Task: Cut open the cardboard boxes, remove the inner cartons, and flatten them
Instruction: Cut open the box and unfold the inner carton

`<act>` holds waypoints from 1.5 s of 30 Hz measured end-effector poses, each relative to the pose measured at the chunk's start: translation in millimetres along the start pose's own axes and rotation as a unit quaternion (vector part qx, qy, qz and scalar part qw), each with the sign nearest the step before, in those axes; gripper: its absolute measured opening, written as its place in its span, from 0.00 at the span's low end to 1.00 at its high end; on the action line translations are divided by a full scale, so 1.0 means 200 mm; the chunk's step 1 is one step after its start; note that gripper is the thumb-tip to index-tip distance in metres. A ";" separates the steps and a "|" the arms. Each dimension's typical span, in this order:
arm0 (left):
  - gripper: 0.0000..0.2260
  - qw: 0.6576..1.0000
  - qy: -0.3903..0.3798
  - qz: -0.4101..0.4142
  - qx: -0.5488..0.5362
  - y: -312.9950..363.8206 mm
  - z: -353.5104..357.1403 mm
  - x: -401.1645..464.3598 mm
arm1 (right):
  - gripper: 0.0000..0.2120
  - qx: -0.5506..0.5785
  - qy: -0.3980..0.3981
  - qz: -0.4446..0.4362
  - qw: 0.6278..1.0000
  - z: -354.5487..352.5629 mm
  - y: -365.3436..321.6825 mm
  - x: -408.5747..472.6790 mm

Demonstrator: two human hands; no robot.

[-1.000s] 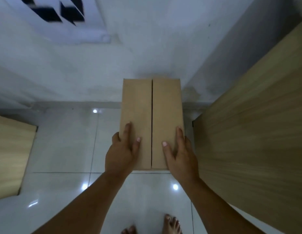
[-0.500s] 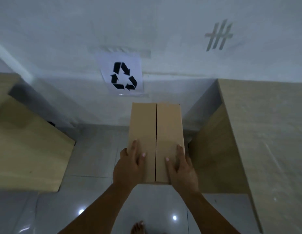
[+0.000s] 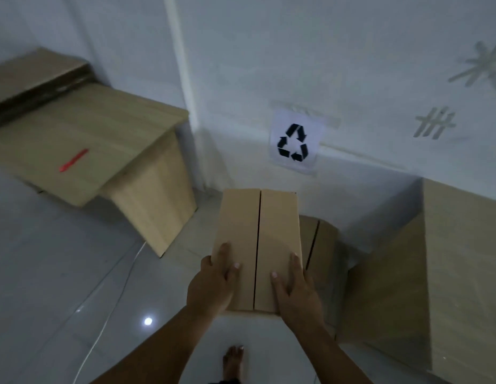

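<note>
I hold a closed brown cardboard box point(image 3: 259, 239) in front of me, its top flaps meeting at a centre seam. My left hand point(image 3: 213, 284) grips its near left corner, thumb on top. On the near right corner my right hand point(image 3: 295, 289) grips the same way. A second cardboard box point(image 3: 320, 245) sits on the floor just behind and right of the held one, against the wall. A red cutter point(image 3: 73, 160) lies on the left wooden table point(image 3: 102, 128).
A stack of flattened cardboard point(image 3: 33, 76) lies at the back of the left table. A second wooden table point(image 3: 449, 259) stands at the right. A recycling sign point(image 3: 295, 142) hangs on the white wall. A white cable point(image 3: 113, 306) runs across the tiled floor. My bare foot point(image 3: 233, 358) is below.
The box has come up off the floor in both hands, and my view has swung up and left, bringing the left table, cutter and second box into sight.
</note>
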State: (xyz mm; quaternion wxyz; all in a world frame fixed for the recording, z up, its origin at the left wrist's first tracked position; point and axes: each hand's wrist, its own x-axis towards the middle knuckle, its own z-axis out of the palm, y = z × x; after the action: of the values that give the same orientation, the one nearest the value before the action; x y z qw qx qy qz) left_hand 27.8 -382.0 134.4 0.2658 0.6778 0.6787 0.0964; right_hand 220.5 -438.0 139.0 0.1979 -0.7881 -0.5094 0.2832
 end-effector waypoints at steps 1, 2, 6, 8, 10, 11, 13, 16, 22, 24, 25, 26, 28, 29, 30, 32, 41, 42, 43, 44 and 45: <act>0.29 1.000 0.008 -0.013 -0.001 -0.05 -0.04 -0.05 | 0.34 0.000 -0.009 -0.014 1.000 0.03 -0.04 -0.04; 0.29 1.000 0.017 -0.026 0.001 -0.09 -0.07 -0.09 | 0.34 0.000 -0.014 -0.028 1.000 0.06 -0.08 -0.07; 0.30 0.996 0.050 -0.074 0.001 -0.30 -0.21 -0.23 | 0.35 -0.013 -0.043 -0.078 0.996 0.19 -0.26 -0.15; 0.30 0.992 0.070 -0.103 -0.019 -0.43 -0.30 -0.28 | 0.35 -0.005 -0.062 -0.114 0.992 0.27 -0.38 -0.17; 0.30 0.987 0.089 -0.126 -0.036 -0.54 -0.39 -0.31 | 0.36 -0.005 -0.078 -0.140 0.987 0.34 -0.51 -0.18; 0.30 0.985 0.099 -0.136 -0.041 -0.59 -0.43 -0.31 | 0.36 -0.008 -0.084 -0.151 0.985 0.38 -0.58 -0.18; 0.29 0.980 0.115 -0.154 -0.055 -0.72 -0.51 -0.31 | 0.35 -0.016 -0.093 -0.171 0.981 0.46 -0.72 -0.17; 0.29 0.973 0.139 -0.172 -0.065 -0.91 -0.65 -0.27 | 0.35 -0.014 -0.097 -0.195 0.976 0.59 -0.94 -0.15; 0.29 0.969 0.164 -0.172 -0.066 -1.30 -1.00 -0.08 | 0.35 -0.007 -0.084 -0.211 0.974 0.89 -1.42 -0.09; 0.29 0.969 0.171 -0.168 -0.067 -1.43 -1.12 -0.02 | 0.35 -0.002 -0.082 -0.213 0.974 0.98 -1.58 -0.09; 0.29 0.969 0.174 -0.164 -0.066 -1.49 -1.18 0.01 | 0.35 0.003 -0.080 -0.216 0.973 1.03 -1.65 -0.09; 0.29 0.969 0.177 -0.162 -0.064 -1.55 -1.23 0.04 | 0.34 0.008 -0.077 -0.221 0.972 1.07 -1.72 -0.08; 0.29 0.968 0.183 -0.160 -0.061 -1.65 -1.34 0.10 | 0.34 0.011 -0.072 -0.229 0.971 1.15 -1.85 -0.06; 0.28 0.968 0.185 -0.160 -0.061 -1.70 -1.38 0.13 | 0.34 0.011 -0.071 -0.232 0.970 1.18 -1.91 -0.05; 0.28 0.968 0.185 -0.160 -0.061 -1.74 -1.42 0.16 | 0.34 0.011 -0.070 -0.233 0.970 1.21 -1.96 -0.04; 0.28 0.968 0.185 -0.156 -0.063 -1.81 -1.50 0.22 | 0.34 0.017 -0.065 -0.238 0.969 1.27 -2.06 0.00; 0.28 0.971 0.184 -0.136 -0.070 -2.10 -1.81 0.71 | 0.35 0.037 -0.041 -0.226 0.973 1.53 -2.53 0.35; 0.28 0.972 0.182 -0.135 -0.065 -2.14 -1.85 0.78 | 0.35 0.040 -0.040 -0.224 0.973 1.57 -2.59 0.39; 0.28 0.973 0.180 -0.133 -0.061 -2.17 -1.90 0.86 | 0.35 0.042 -0.038 -0.221 0.974 1.60 -2.65 0.44; 0.28 0.973 0.179 -0.132 -0.058 -2.20 -1.95 0.93 | 0.35 0.046 -0.036 -0.217 0.974 1.63 -2.72 0.49; 0.28 0.974 0.177 -0.133 -0.057 -2.23 -1.99 1.00 | 0.35 0.048 -0.035 -0.213 0.975 1.65 -2.78 0.54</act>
State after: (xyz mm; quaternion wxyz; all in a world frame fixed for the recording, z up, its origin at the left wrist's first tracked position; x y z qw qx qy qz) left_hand -543.4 -123.5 203.6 0.1904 0.5375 0.7923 0.2170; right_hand -342.4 -107.2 194.5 0.2733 -0.6408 -0.6581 0.2856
